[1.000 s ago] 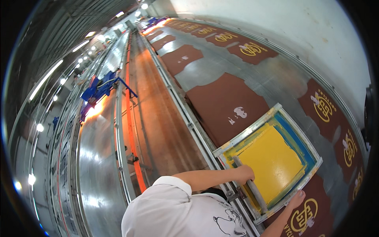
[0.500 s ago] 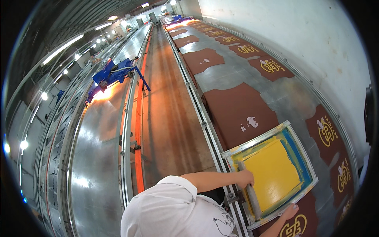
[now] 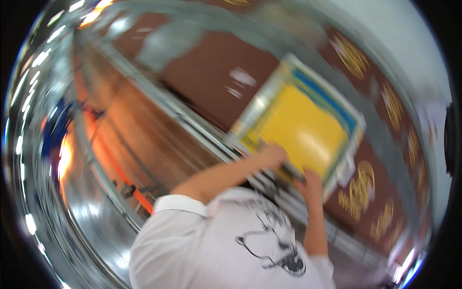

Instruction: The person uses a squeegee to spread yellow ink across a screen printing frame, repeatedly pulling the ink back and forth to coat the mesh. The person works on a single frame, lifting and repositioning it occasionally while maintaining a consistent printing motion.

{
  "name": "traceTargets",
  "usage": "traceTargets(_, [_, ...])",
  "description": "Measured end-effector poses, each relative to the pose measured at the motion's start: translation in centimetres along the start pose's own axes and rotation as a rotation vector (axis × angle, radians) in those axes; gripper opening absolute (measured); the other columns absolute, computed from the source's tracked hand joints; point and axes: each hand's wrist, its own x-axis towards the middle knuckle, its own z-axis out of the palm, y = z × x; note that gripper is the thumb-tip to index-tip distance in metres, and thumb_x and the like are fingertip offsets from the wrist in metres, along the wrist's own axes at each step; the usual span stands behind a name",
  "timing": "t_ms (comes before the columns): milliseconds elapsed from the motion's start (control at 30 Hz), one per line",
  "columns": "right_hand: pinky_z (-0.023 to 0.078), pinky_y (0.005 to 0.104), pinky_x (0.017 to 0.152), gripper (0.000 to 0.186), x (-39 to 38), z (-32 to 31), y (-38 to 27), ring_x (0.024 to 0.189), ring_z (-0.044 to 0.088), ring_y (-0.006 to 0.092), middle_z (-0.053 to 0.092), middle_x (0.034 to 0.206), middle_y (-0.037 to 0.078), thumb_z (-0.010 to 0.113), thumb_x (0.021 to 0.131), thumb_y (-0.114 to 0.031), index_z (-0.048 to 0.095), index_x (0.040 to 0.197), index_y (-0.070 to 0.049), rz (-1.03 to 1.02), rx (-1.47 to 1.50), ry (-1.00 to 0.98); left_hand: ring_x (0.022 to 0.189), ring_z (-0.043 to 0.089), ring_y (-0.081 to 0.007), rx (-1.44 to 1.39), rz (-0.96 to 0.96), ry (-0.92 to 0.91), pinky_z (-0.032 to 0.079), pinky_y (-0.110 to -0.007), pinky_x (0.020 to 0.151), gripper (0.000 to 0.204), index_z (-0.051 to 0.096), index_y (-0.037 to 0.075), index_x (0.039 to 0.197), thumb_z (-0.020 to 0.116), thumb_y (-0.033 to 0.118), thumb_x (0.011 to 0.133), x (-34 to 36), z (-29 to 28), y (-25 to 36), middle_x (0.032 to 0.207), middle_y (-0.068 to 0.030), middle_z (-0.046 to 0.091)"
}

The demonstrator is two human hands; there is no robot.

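Just right of the frame's centre, the left hand [image 3: 274,155] grips the squeegee [image 3: 291,171]; the right hand [image 3: 311,183] meets its lower end, too blurred to tell how firmly. Spreading yellow ink [image 3: 313,127] inside the screen frame [image 3: 262,102], centre right, seems in hand, calling for even two-handed pressure; brown fabric [image 3: 207,65] lies beyond, upper centre.

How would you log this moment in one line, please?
left hand: gripping squeegee | right hand: at squeegee's end, grip blurred | yellow ink: inside screen frame | brown fabric: beside frame
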Motion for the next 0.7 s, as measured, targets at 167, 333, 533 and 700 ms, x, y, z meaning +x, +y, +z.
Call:
traceTargets(167, [0.05,0.0428,0.092,0.051,-3.0,-0.5,-4.0,0.11,0.063,0.0321,0.067,0.116,0.01,0.079,0.065,-0.003,0.067,0.115,-0.007,0.03,-0.056,0.066,0.112,0.065,-0.0297,-0.053,0.033,0.003,0.051,-0.043,0.093,0.046,0.066,0.008,0.118,0.074,0.007,0.072,-5.5,-1.7,2.6,0.117,-0.0109,0.07])
traceTargets(333, [0.049,0.0421,0.094,0.053,-6.7,0.4,-6.1,0.11,0.062,0.03,0.066,0.116,0.009,0.079,0.064,-0.002,0.067,0.115,-0.007,0.053,-0.081,0.107,0.114,0.064,-0.0282,-0.005,0.07,0.093,0.05,-0.042,0.095,0.046,0.066,0.009,0.119,0.074,0.007,0.073,-9.2,-0.1,4.2,0.12,-0.008,0.069])
traceTargets(533, [0.047,0.0432,0.084,0.034,-4.9,-1.8,-6.2,0.096,0.065,0.0291,0.069,0.098,0.008,0.077,0.073,-0.01,0.069,0.106,-0.009,0.094,-0.054,0.098,0.094,0.069,-0.0331,0.032,-0.076,-0.252,0.052,-0.046,0.086,0.034,0.07,0.01,0.112,0.07,0.015,0.078,-5.9,-7.8,6.2,0.098,-0.013,0.073])
traceTargets(700, [0.043,0.0404,0.084,0.02,-4.7,-4.8,-7.5,0.091,0.064,0.0296,0.07,0.088,0.007,0.078,0.078,-0.015,0.071,0.096,-0.01,0.166,0.075,0.279,0.099,0.07,-0.0287,0.102,0.166,0.132,0.051,-0.046,0.092,0.026,0.072,0.011,0.109,0.073,0.015,0.083,-3.9,-13.1,8.9,0.1,-0.0097,0.074])
